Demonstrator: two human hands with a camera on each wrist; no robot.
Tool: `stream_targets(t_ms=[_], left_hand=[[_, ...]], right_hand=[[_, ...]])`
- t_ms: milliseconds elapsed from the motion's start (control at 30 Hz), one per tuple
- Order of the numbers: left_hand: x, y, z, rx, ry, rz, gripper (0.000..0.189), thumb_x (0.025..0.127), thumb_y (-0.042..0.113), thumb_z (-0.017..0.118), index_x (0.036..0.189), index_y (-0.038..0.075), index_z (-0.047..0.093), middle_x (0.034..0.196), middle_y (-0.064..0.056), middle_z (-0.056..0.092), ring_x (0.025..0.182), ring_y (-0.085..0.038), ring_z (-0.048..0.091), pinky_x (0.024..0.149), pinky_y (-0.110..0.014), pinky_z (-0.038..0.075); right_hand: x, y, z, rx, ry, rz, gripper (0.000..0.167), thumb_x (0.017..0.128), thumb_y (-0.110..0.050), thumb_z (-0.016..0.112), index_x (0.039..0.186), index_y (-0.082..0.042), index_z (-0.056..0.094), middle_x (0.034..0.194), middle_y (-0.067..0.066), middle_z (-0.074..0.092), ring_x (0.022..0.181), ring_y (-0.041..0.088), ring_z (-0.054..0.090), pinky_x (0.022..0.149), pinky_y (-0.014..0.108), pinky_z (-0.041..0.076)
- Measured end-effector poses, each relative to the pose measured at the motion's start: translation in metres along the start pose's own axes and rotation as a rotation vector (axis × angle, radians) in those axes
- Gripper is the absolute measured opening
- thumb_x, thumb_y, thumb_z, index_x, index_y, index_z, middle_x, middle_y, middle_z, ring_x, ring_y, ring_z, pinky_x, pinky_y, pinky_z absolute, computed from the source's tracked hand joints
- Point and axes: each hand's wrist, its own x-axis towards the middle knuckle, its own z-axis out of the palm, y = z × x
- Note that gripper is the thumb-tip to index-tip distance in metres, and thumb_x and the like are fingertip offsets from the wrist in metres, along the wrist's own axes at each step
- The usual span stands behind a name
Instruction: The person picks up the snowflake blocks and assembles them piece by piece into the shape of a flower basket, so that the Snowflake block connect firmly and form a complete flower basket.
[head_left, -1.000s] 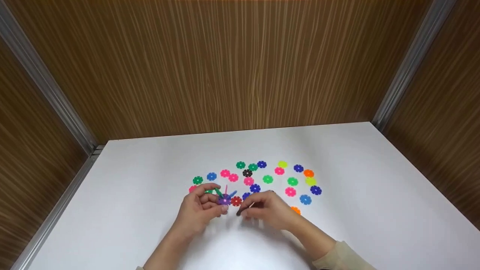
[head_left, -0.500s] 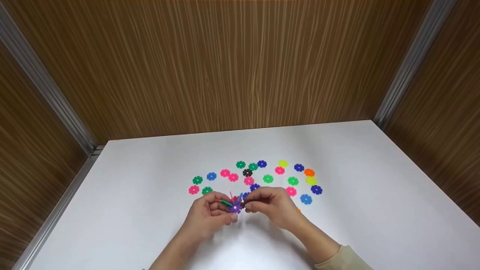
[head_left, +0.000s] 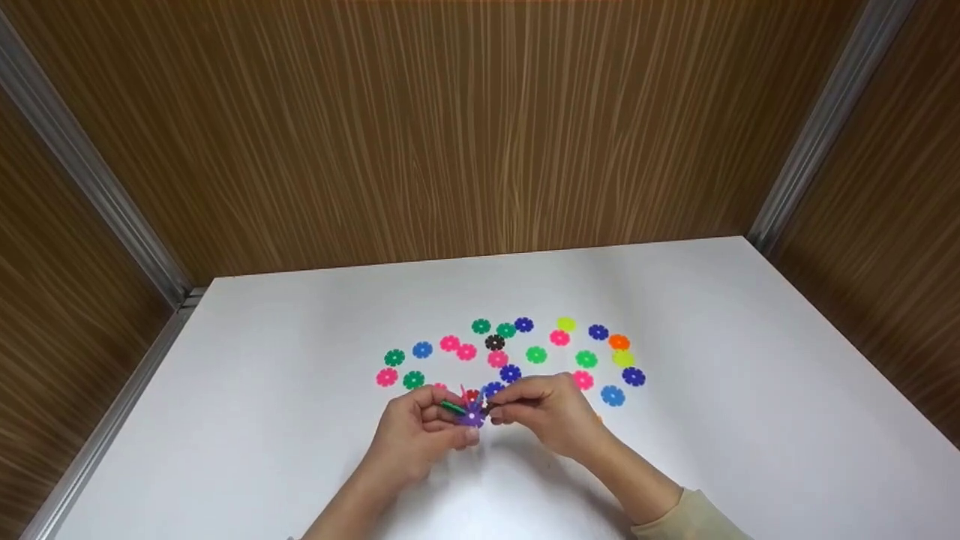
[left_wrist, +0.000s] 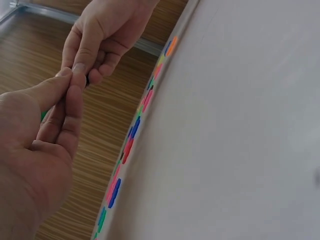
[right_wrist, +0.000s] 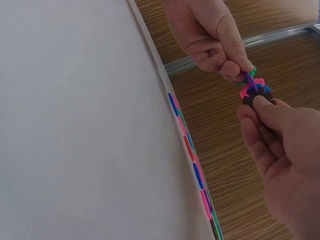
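My left hand (head_left: 420,431) pinches a purple notched plastic disc (head_left: 472,417) between thumb and fingers. Fitted around that disc, standing out from it, are a green disc (head_left: 451,407), a pink disc (right_wrist: 259,81) and a blue disc (head_left: 481,395). Between the thumb and index finger of my right hand (head_left: 551,416) is a dark brown or black notched disc (right_wrist: 247,100), its edge right at the purple disc's right side. Both hands hover above the white table, fingertips almost meeting. In the left wrist view the fingers hide most of the joined discs.
Many loose notched discs lie on the white table (head_left: 262,375) beyond the hands, among them a black one (head_left: 495,343), a red one (head_left: 471,394) and an orange one (head_left: 619,342). Wood-grain panels (head_left: 480,135) stand behind the table and at both sides.
My left hand has moved right and slightly down with the joined discs. My right hand has brought the dark disc up against the purple one; over the last half second both hands barely shift.
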Motion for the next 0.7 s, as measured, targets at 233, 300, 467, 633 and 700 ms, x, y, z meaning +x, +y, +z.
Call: stream_targets(t_ms=[233,300,467,633,700], left_hand=[[0.000,0.001,0.002,-0.013,-0.007,-0.006,0.032,0.085,0.001,0.088,0.111,0.000,0.069,0.097,-0.013,0.078,0.090,-0.028,0.079,0.080,-0.039,0.065],[0.000,0.001,0.000,-0.001,-0.023,0.000,0.032,0.086,0.002,0.087,0.112,0.000,0.068,0.096,-0.014,0.077,0.086,-0.028,0.078,0.077,-0.038,0.065],[0.000,-0.002,-0.006,0.159,-0.003,0.086,0.044,0.083,0.016,0.093,0.117,0.006,0.068,0.099,-0.013,0.072,0.085,-0.026,0.070,0.072,-0.027,0.059],[0.000,-0.004,-0.010,0.272,-0.035,0.190,0.066,0.082,0.021,0.094,0.140,0.017,0.063,0.125,-0.010,0.065,0.110,-0.028,0.064,0.080,-0.029,0.056],[0.000,-0.003,-0.010,0.267,-0.067,0.200,0.065,0.083,0.019,0.092,0.142,0.021,0.065,0.129,-0.007,0.066,0.113,-0.027,0.063,0.083,-0.030,0.057]], right_hand=[[0.000,0.002,0.000,-0.046,-0.029,-0.035,0.014,0.093,0.002,0.078,0.105,-0.005,0.084,0.097,0.005,0.081,0.087,0.021,0.079,0.079,0.032,0.064],[0.000,0.003,-0.002,-0.036,-0.042,-0.029,0.015,0.094,0.002,0.077,0.106,-0.005,0.083,0.099,0.006,0.081,0.089,0.022,0.079,0.080,0.032,0.064],[0.001,0.005,-0.007,0.023,-0.074,-0.011,0.017,0.097,0.004,0.072,0.111,-0.002,0.081,0.104,0.011,0.079,0.094,0.026,0.078,0.085,0.035,0.063],[0.003,0.004,-0.009,0.049,-0.128,-0.005,0.017,0.097,0.004,0.072,0.112,0.000,0.079,0.105,0.012,0.079,0.095,0.027,0.077,0.085,0.036,0.063],[0.004,0.004,-0.009,0.050,-0.145,0.010,0.018,0.097,0.003,0.073,0.113,0.000,0.079,0.105,0.012,0.079,0.096,0.026,0.077,0.085,0.036,0.063]])
